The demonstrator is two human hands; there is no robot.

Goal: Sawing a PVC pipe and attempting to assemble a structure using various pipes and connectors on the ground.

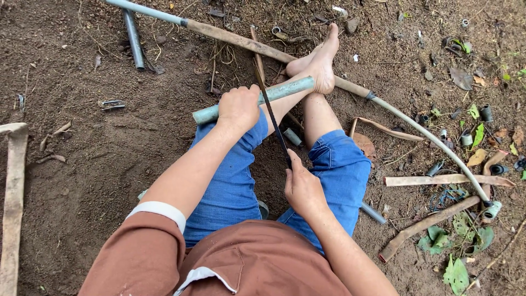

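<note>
The person sits on the bare dirt ground [82, 164] with both legs stretched out in front. The left hand [238, 108] is closed tight around a pale green pipe [285, 90], and it presses the pipe down on the left leg so the pipe cannot roll or jump. The far end of the pipe, out past the left hand, rests against the bare feet [319, 61], so it looks held in two spots and stays still. The right hand [303, 189] is closed around the near end of a thin dark saw blade [271, 112]. The blade runs from the right hand, up and away, and crosses over the pipe just to the right of the left hand. It sits so close to the gripping hand because that is likely where the pipe shakes the least. I cannot tell if the blade has bitten into the pipe yet. Beyond the feet lies a long hose [416, 129] that curves off to the right of the right hand. A short grey pipe piece [133, 38] lies far out past the left hand. Small cut pipe bits [486, 112] and green leaves [455, 274] sit well off to the right of the right hand. A flat strap [13, 203] lies far to the left of the left hand.
</note>
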